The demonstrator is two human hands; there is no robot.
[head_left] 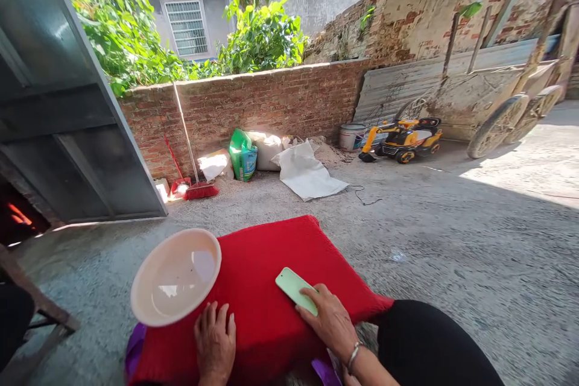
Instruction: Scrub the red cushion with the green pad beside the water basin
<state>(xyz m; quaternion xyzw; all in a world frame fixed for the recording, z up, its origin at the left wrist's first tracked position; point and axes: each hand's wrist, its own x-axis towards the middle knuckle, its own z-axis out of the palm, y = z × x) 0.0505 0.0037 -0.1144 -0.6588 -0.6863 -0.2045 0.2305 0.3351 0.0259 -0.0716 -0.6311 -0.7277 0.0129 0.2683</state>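
A red cloth (253, 289) is spread over a low surface in front of me. My right hand (332, 319) grips a light green scrub brush (295, 287) with a rounded end and a small hole; its underside is hidden against the cloth. My left hand (216, 338) lies palm down on the cloth, fingers stretched out and slightly apart, holding nothing. Just beyond it, a pale pink basin (156, 277) with some clear water rests at the left, overlapping the cloth's edge. Purple material (326, 372) shows below the cloth.
A grey metal door (85, 157) stands at the left. Along the brick wall (253, 102) are a red broom (201, 190), a green bag (243, 157), a white sheet (312, 178) and a bucket (351, 137). A toy excavator (409, 137) and a cart (484, 96) stand right.
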